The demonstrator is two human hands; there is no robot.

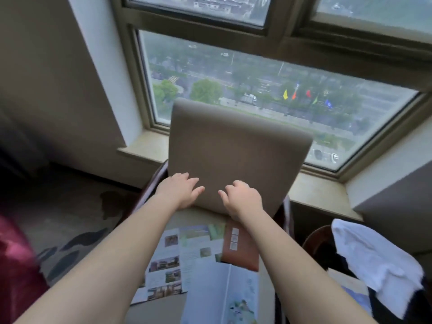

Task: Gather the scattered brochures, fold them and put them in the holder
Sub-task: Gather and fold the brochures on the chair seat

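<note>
Several unfolded brochures lie spread on an armchair seat (pixel 265 288) in front of me: a white one with building photos (pixel 163 265), a green-toned one (pixel 198 242), a brown one (pixel 240 251) and a large pale blue one (pixel 222 295) nearest me. My left hand (pixel 180 189) reaches out over the seat with fingers spread, against the lower edge of the chair's beige backrest (pixel 233 146). My right hand (pixel 243 197) hovers beside it, fingers loosely curled, holding nothing, just above the brown brochure. No holder is in view.
Behind the chair is a stone window sill (pixel 315 185) and a large window. A second chair with a white cloth (pixel 374 265) draped over it stands at right. Something red (pixel 14 265) sits at the left edge over patterned carpet (pixel 70 230).
</note>
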